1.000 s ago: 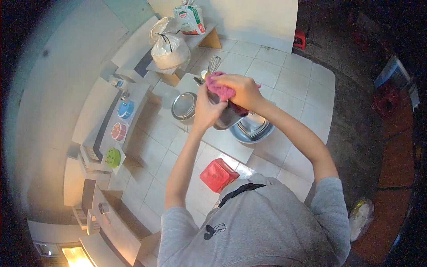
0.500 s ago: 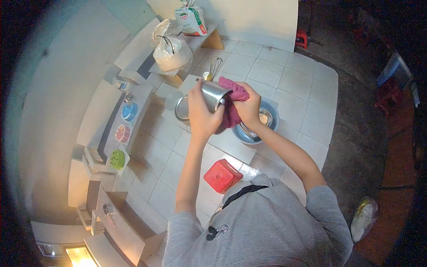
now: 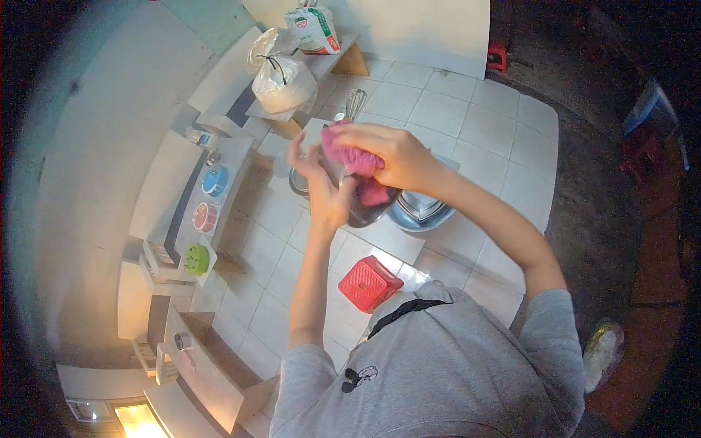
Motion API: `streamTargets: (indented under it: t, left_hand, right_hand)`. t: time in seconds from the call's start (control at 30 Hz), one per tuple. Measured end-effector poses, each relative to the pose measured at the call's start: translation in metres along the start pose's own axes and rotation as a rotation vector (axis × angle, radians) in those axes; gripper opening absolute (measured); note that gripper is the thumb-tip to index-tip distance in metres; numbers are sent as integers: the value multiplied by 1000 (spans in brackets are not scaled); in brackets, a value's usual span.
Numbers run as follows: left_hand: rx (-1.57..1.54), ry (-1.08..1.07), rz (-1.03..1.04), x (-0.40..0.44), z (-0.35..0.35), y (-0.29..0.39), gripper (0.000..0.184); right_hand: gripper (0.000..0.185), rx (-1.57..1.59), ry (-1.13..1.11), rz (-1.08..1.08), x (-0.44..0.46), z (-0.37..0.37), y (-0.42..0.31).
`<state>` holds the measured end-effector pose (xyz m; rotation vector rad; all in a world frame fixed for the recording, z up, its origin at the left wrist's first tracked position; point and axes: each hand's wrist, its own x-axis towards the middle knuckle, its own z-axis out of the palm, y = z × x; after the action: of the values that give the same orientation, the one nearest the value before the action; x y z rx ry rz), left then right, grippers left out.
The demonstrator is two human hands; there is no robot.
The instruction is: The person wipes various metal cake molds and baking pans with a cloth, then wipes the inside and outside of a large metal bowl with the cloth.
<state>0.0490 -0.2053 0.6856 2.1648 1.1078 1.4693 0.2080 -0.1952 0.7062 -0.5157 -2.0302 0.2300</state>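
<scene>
Above the low white table (image 3: pixel 387 243), my left hand (image 3: pixel 328 193) grips a stainless steel cup (image 3: pixel 367 213), tilted and partly hidden behind the fingers and cloth. My right hand (image 3: pixel 405 157) is closed around a pink cloth (image 3: pixel 352 155), pressed against the cup's rim. Part of the cloth hangs over the cup's mouth. Just beyond the right forearm sits a blue basin (image 3: pixel 438 224) with metal pans (image 3: pixel 422 206) in it. A round metal rim (image 3: pixel 296 182) shows left of my left hand. Behind the hands stands a wire whisk (image 3: pixel 356 104).
A red plastic stool (image 3: pixel 369 285) is right in front of my body. Along the left, a shelf holds blue (image 3: pixel 214 181), pink (image 3: pixel 205 217) and green (image 3: pixel 196 259) round items. A tied plastic bag (image 3: pixel 283 84) and a printed sack (image 3: pixel 312 31) stand on the far bench.
My right hand has moved up and left, bringing the cloth over the cup. The cup has turned so that its mouth points more toward me. My left fingers have spread somewhat.
</scene>
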Motion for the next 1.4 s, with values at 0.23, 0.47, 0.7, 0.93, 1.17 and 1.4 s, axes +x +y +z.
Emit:
streamTargets:
  t: [0.23,0.47,0.7,0.93,1.17,1.4]
  left_hand:
    - [-103,334,153,2,4,5,85]
    - [215,463,275,0,-4,-24,75]
    - [56,111,150,15,-29,-12,58]
    - [-18,77,-28,3,-8,-18,58]
    - [-1,462,145,17,3,-16,57]
    - [112,403,116,16,5,-32,62]
  right_hand:
    - [35,247,730,593,-52,78,12]
    - [27,728,814,898,-22,71,10]
    - [40,-332,223,-21,11,22,-3]
    - [35,-216,79,-207,28,21,3]
    - [33,309,711,645,-12,73,28]
    - [43,311,717,808,-20,82,45]
